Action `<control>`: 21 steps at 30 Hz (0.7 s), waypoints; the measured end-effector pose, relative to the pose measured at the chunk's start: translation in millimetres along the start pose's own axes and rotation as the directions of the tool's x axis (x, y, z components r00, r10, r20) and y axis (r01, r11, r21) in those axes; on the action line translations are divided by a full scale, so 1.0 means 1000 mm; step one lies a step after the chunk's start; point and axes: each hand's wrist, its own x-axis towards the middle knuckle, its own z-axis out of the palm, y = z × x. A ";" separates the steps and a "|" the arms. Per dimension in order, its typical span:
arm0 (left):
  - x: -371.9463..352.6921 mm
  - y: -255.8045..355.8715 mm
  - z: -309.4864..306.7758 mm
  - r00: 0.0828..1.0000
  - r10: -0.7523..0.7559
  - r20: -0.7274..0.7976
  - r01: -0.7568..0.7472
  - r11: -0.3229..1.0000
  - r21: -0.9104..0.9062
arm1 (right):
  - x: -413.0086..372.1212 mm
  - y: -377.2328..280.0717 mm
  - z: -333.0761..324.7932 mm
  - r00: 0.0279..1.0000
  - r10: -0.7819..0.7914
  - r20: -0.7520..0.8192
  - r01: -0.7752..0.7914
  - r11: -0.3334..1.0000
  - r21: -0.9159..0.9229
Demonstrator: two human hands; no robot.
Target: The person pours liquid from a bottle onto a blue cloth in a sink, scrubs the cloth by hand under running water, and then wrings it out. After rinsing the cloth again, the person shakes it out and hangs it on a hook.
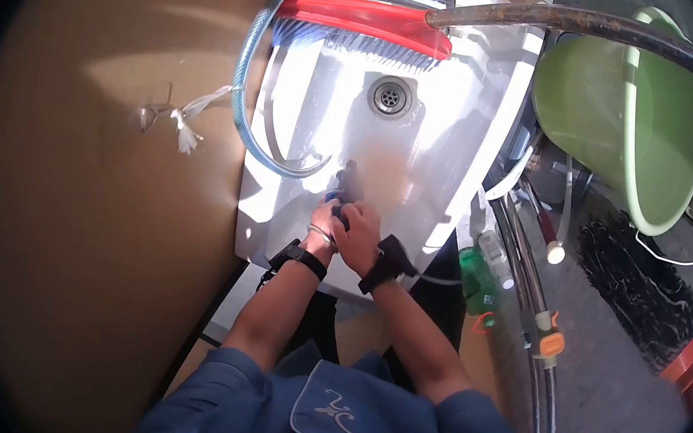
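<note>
Both hands are close together over the near end of a white sink (290,227). My left hand (322,221) is closed around a small dark object (348,184), whose kind I cannot make out. My right hand (356,236) is pressed against the near side of the same object, fingers bent around it. The fingers hide much of it. A clear blue hose (247,77) curves down the sink's left side, and its end lies just beyond my hands. Farther up is the round metal drain (390,97).
A red brush (361,17) with pale bristles lies across the sink's far end. To the right are a green bucket (582,98) on its side, a black-bristled broom (638,284), metal poles (523,245) and a green bottle (476,278). A brown wall (105,232) borders the left.
</note>
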 end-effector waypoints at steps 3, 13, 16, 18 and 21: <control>-0.001 -0.002 0.002 0.996 0.016 -0.090 -0.005 0.993 0.120 | 0.033 0.098 0.015 0.962 0.043 0.271 -0.049 0.999 0.015; -0.005 0.022 -0.038 0.998 -0.058 0.040 0.055 0.996 0.077 | 0.138 0.068 0.009 0.706 -0.112 0.699 0.292 0.945 -0.144; 0.006 0.001 -0.055 0.978 -0.209 0.026 0.210 0.969 -0.127 | 0.096 0.028 -0.001 0.829 -0.172 0.533 0.287 0.947 -0.142; 0.049 -0.024 -0.087 0.687 -0.119 0.717 0.595 0.659 -0.461 | 0.050 -0.004 -0.006 0.868 -0.150 0.473 0.162 0.987 0.015; 0.041 -0.008 -0.063 0.805 -0.196 0.559 0.458 0.805 -0.377 | -0.015 -0.049 0.002 0.922 0.014 0.387 -0.095 0.977 0.192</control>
